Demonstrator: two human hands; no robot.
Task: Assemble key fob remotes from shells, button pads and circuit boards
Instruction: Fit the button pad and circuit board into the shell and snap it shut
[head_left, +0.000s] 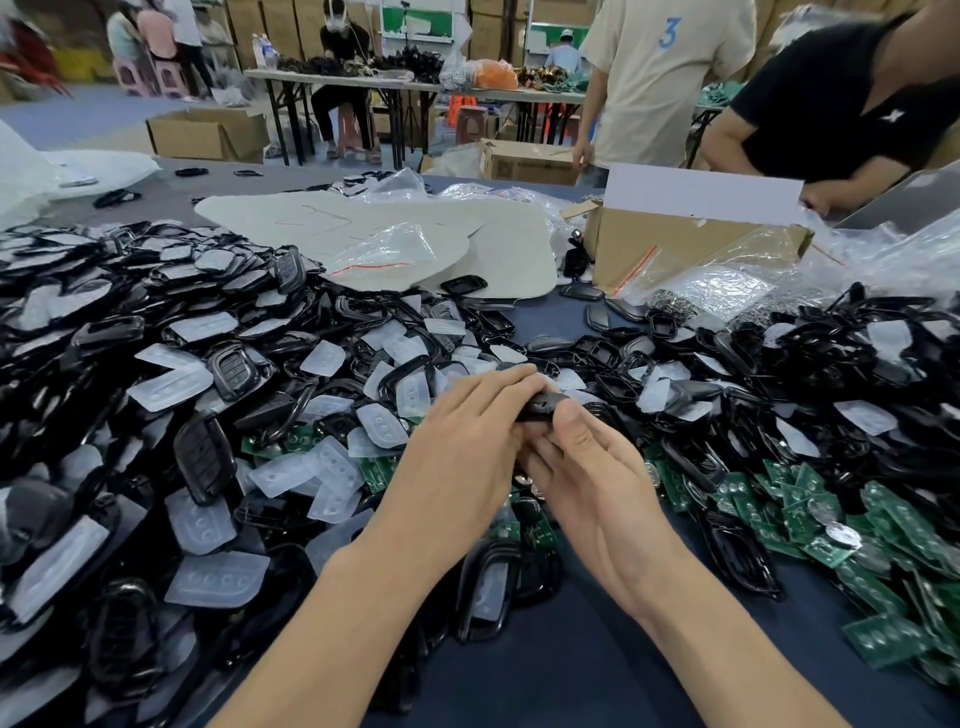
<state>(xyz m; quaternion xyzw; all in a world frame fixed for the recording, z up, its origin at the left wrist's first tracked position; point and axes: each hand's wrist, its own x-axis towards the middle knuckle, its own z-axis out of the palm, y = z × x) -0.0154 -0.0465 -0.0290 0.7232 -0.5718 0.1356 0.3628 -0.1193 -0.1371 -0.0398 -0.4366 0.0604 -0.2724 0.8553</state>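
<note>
Both hands meet over the middle of the table around one black key fob shell (540, 404). My left hand (467, 447) covers it from the left with its fingers curled over the top. My right hand (587, 467) holds it from below, thumb pressed on its near edge. Most of the fob is hidden between the fingers. Around them lie heaps of black shells (130, 322), translucent button pads (322, 467) and green circuit boards (831, 530).
An open cardboard box (691, 244) stands at the back right, with clear plastic bags (717, 291) beside it. White foam sheets (415, 234) lie at the back centre. A person in black (831, 104) leans at the far right edge. Bare blue tabletop (571, 649) shows between my forearms.
</note>
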